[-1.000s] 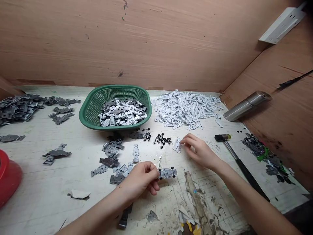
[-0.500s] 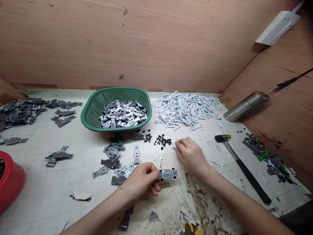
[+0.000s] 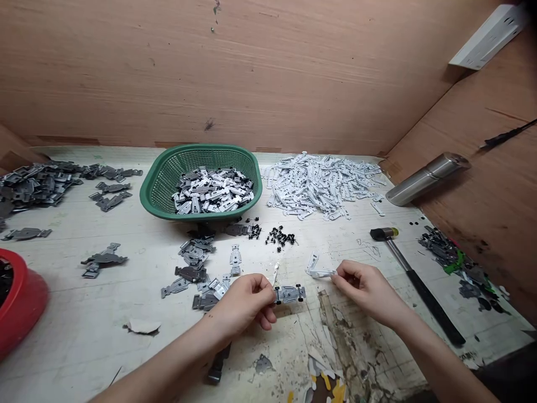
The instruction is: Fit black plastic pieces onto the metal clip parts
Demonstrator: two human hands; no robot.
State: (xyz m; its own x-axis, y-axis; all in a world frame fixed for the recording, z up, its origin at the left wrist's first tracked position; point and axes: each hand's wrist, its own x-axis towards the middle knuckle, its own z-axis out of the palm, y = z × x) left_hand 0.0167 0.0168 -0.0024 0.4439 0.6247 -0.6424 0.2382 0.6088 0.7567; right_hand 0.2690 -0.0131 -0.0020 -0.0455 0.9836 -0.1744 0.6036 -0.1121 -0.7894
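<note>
My left hand pinches one end of a grey metal piece with small black wheels, held just above the worn table. My right hand grips a thin white plastic piece by its right end, a short way to the right of the grey piece. Another white piece lies on the table just behind it. A cluster of small black beads sits behind both hands. Loose grey pieces lie to the left of my left hand.
A green basket holds mixed grey and white pieces. A heap of white pieces lies at the back right, grey heaps at the back left. A hammer, a steel flask and a red bowl stand around.
My right hand has picked up a white piece near the black beads and drawn it back toward the grey piece. My left hand has stayed in place.
</note>
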